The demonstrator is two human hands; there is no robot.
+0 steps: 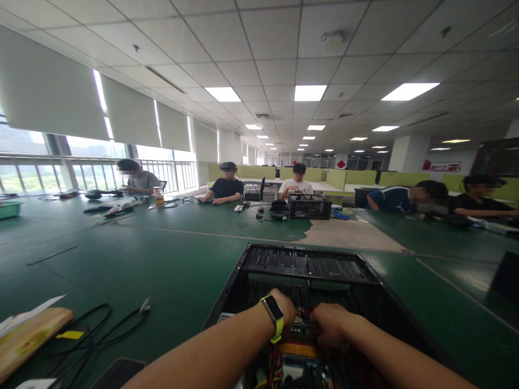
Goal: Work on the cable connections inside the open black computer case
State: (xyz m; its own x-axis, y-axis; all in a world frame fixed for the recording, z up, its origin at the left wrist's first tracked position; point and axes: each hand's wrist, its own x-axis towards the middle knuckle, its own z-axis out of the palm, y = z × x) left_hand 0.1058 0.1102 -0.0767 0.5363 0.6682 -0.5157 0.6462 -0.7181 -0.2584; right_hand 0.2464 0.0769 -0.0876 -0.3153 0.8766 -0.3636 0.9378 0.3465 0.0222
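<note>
An open black computer case (308, 265) lies on the green table (162, 259) right in front of me. Both my hands reach down into it. My left hand (287, 310), with a yellow-strapped watch (273, 316) on the wrist, is curled over a bundle of coloured wires (303, 312). My right hand (330, 324) is closed just beside it, over the same wires. The fingers of both hands are hidden behind the knuckles. A circuit board (300, 367) shows below the hands.
Black cables (101, 329) and a wooden board (28, 335) lie at my left, with a dark phone (117, 373) near the front edge. Another black case (310, 206) stands far across the table. Several people sit at the far side and right.
</note>
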